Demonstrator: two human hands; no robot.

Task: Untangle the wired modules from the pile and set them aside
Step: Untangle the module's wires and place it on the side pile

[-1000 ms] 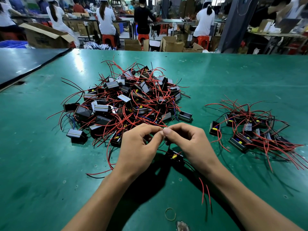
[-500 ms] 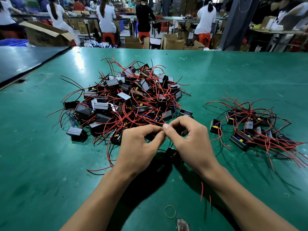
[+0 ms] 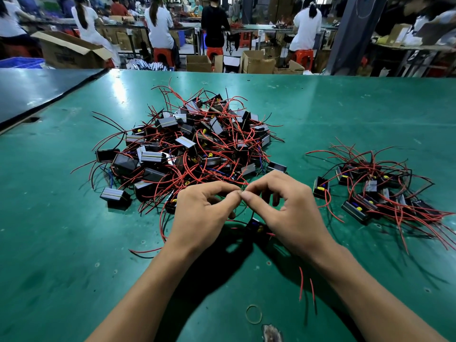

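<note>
Both hands at the near edge of the big tangled pile of small black box modules with red and black leads (image 3: 190,149), centre of the green mat-covered bench (image 3: 61,243). Left hand (image 3: 204,213) and right hand (image 3: 288,213) pinch thumb-to-forefinger, tips nearly touching, apparently on one thin lead; wire too fine to confirm. One black module with a yellow part (image 3: 256,224) sits under and between the hands, just beside the right palm, so right is nearer. Its long axis: can't tell, mostly hidden. Set-aside heap of freed modules (image 3: 370,191) lies to the right, well apart. Counts: two heaps; pile several dozen, set-aside roughly ten, neither countable exactly.
</note>
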